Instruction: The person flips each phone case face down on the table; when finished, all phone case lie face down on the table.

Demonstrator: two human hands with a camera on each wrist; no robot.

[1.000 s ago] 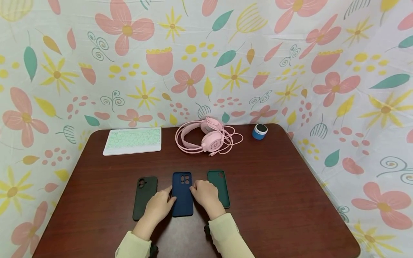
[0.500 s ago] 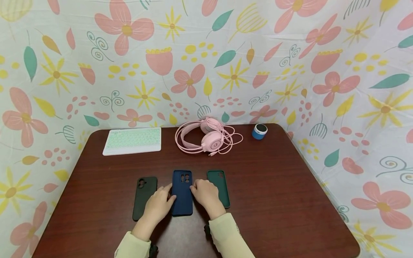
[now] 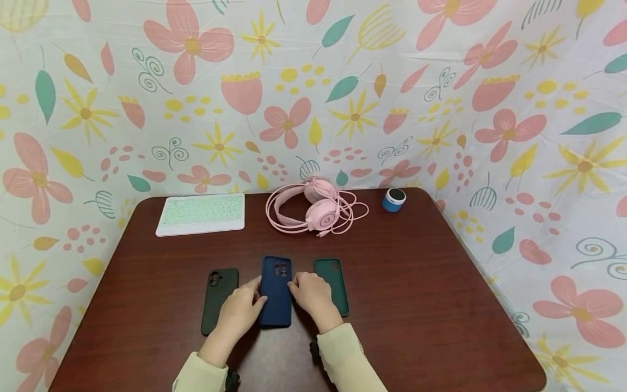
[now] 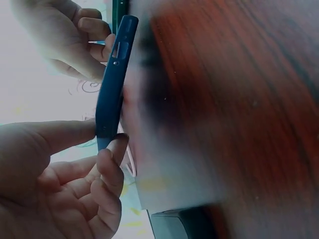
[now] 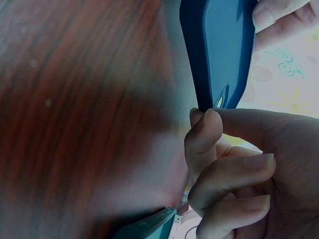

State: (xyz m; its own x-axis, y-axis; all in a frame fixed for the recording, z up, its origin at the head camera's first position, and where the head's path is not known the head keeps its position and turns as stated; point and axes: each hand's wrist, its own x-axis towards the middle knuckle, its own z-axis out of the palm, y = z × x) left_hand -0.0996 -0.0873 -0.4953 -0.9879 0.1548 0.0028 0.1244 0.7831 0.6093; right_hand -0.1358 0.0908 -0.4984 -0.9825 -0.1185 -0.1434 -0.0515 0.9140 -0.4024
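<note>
A navy blue phone case (image 3: 276,299) is held between my two hands near the front middle of the table. My left hand (image 3: 240,311) pinches its left edge, thumb on one face and fingers on the other, as the left wrist view shows. From the other side my right hand (image 3: 312,294) pinches the right edge between thumb and forefinger, its other fingers curled in the right wrist view. The case (image 4: 113,84) is tilted, with a dark shadow on the wood beside it. A dark green-black phone case (image 3: 218,299) lies left of it, and a green phone case (image 3: 339,288) lies right, partly behind my right hand.
Along the back of the brown table (image 3: 421,305) are a white keyboard (image 3: 201,213), pink headphones (image 3: 320,209) with a looped cable, and a small blue speaker (image 3: 394,200). A flower-patterned cloth (image 3: 303,81) hangs behind the table and along its sides.
The blue phone case has tilted slightly, its camera end shifting a little farther up in the head view. Both hands keep their grip and have barely moved. The other items are still.
</note>
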